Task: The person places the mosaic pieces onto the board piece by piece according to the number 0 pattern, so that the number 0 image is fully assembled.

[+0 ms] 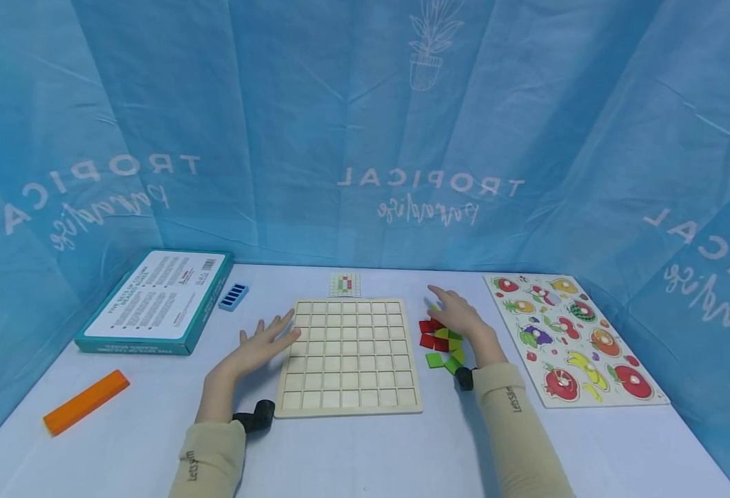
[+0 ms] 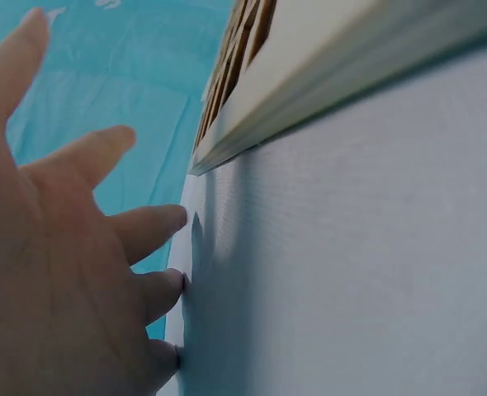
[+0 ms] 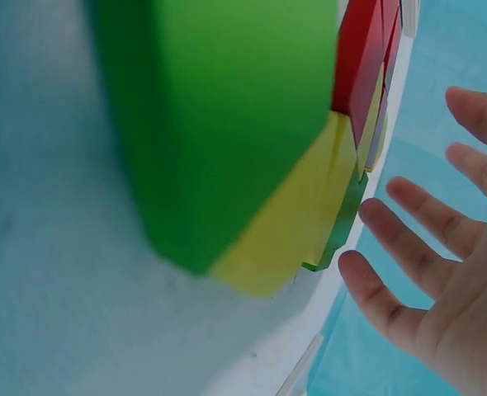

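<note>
A pale wooden grid board [image 1: 349,409] lies in the middle of the table, its square cells holding nothing. The left hand [image 1: 259,349] hovers at the board's left edge, fingers spread; in the left wrist view its palm [image 2: 62,247] shows bare beside the board's side. To the right of the board lies a loose cluster of red, yellow and green square tiles [image 1: 434,360]. Over the far part of these tiles is the right hand [image 1: 461,318], fingers extended. The right wrist view shows that hand's fingers [image 3: 404,239] apart from the tiles, with nothing held.
A small pattern card [image 1: 344,284] lies behind the board. At left are a teal box [image 1: 153,297], a blue slotted piece [image 1: 234,297] and an orange bar [image 1: 87,402]. A fruit puzzle board [image 1: 576,339] lies at right. Blue cloth [image 1: 302,138] hangs behind the table.
</note>
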Demonstrator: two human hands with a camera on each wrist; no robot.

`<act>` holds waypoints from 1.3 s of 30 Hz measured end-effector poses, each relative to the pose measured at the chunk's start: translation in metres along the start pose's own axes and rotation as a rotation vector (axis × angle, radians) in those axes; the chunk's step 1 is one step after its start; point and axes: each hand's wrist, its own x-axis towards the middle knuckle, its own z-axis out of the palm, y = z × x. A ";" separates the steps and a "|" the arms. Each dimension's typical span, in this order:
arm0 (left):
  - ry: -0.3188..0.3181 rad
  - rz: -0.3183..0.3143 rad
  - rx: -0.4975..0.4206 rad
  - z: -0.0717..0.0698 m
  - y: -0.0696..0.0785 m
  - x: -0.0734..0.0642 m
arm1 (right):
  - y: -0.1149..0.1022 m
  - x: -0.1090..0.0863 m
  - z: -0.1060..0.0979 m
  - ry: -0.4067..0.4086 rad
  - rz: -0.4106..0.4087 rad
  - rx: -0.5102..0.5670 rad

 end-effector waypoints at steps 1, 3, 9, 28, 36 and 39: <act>-0.007 0.006 -0.001 0.000 -0.001 -0.001 | 0.000 0.000 0.000 -0.003 0.006 0.002; -0.019 0.021 0.002 0.000 -0.004 -0.001 | 0.000 0.001 0.000 -0.003 0.007 -0.003; -0.036 0.071 0.019 0.001 -0.010 -0.003 | 0.000 0.003 0.001 0.016 0.031 -0.023; -0.036 0.116 -0.032 0.003 -0.027 0.001 | 0.003 0.009 0.003 0.005 0.028 -0.131; -0.036 0.119 -0.033 0.003 -0.028 0.001 | 0.003 0.010 0.003 0.022 0.032 -0.113; -0.035 0.120 -0.036 0.003 -0.028 0.001 | 0.004 0.010 0.004 0.027 0.049 -0.079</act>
